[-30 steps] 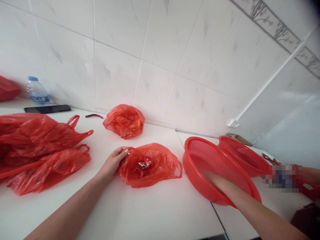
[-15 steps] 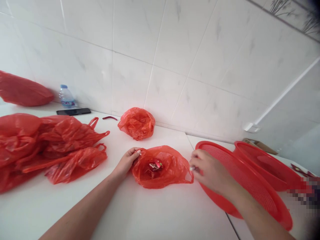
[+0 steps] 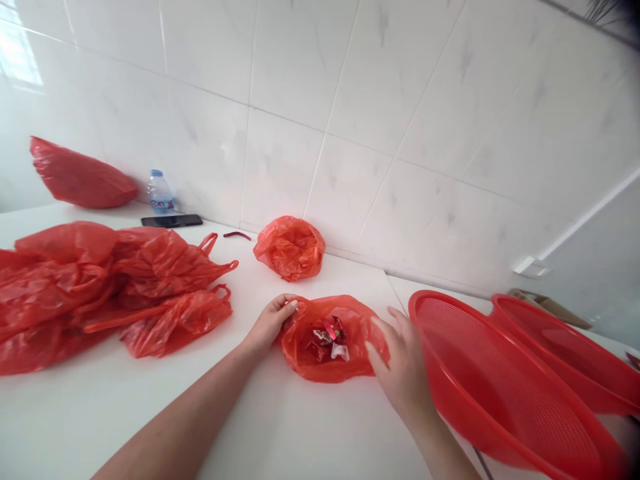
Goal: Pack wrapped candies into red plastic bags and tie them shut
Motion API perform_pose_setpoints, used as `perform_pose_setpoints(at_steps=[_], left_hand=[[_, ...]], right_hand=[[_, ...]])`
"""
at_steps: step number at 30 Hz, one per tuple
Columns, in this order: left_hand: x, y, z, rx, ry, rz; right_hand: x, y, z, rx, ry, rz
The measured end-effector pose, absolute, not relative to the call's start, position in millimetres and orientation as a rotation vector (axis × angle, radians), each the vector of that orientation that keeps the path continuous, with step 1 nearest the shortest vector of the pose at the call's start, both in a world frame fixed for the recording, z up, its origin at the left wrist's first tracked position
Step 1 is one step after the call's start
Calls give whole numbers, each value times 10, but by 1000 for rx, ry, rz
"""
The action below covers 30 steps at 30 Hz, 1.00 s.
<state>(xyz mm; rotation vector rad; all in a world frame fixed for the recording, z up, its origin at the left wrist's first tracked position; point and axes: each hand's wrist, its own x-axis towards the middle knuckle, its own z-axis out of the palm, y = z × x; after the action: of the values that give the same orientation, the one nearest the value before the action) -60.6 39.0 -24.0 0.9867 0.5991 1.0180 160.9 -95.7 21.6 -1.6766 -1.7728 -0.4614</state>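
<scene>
An open red plastic bag [image 3: 305, 367] lies on the white table with its mouth facing up. Inside it are several small wrapped pieces that look like candies [image 3: 330, 330], in red and brown wrappers, and a whitish one [image 3: 340, 351] near the front. My left hand [image 3: 277, 317] pinches the bag's left rim between thumb and fingers. At the right side of the mouth, my right hand [image 3: 397, 357] is open, fingers apart, with nothing in it; its fingertips are close to the rim, and I cannot tell whether they touch it.
Two red plastic baskets [image 3: 425, 333] stand at the right. A heap of red bags [image 3: 150, 273] lies left. Along the wall are a crumpled red bag [image 3: 290, 250], a dark red curved strip [image 3: 237, 235], a phone [image 3: 171, 221], a water bottle [image 3: 160, 193] and a fuller red bag [image 3: 83, 177].
My right hand has opened and let go of a small whitish piece, and a whitish wrapped piece now shows in the bag. The left hand keeps its hold. The view has swung left.
</scene>
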Motion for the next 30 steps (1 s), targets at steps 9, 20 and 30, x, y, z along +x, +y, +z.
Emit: perform_pose_setpoints(at_steps=[9,20,30], left_hand=[[-713,430,-169,1034,681,1086],[-786,475,768,1075,455,1448],[-662,393,1469,1625,514,1486]], right_hand=[[1647,-1183,-458,-1735,-1008,232],[1832,-874,761,-1270,-919,467],[1885,-549,1208,-910,-804,369]])
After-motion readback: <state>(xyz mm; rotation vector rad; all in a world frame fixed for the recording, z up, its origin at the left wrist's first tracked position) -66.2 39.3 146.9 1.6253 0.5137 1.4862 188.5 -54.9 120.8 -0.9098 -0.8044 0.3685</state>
